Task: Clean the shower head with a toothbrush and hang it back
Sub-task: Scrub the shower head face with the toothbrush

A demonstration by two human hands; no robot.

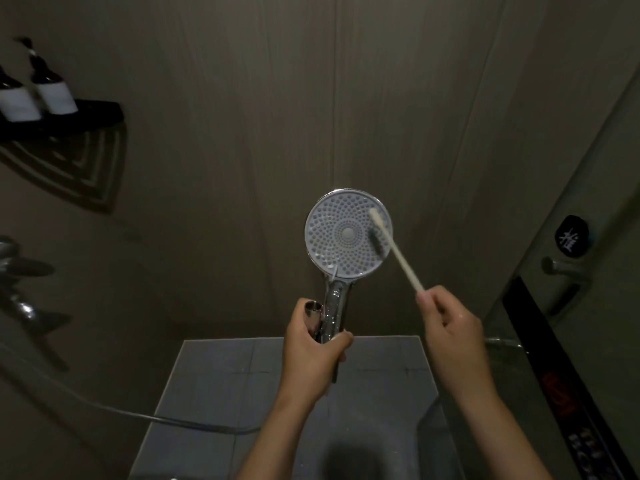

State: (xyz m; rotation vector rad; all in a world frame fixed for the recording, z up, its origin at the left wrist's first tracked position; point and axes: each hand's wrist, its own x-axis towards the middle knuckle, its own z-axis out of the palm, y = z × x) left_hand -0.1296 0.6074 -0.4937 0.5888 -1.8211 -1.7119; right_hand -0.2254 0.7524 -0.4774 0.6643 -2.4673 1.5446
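Note:
A round chrome shower head (pixel 343 233) with a white, many-holed face points up toward me in the middle of the view. My left hand (pixel 313 348) grips its chrome handle from below. My right hand (pixel 450 327) pinches the end of a pale toothbrush (pixel 398 252). The brush head lies on the right part of the face, with its dark shadow beside it. A grey hose (pixel 104 407) runs from the lower middle out to the left.
A black corner shelf (pixel 100 114) at the upper left carries two dark pump bottles (pixel 52 88). Chrome tap fittings (pixel 20 271) stick out at the left edge. A glass door with a metal handle (pixel 564 268) stands at the right. Grey floor tiles (pixel 214 382) lie below.

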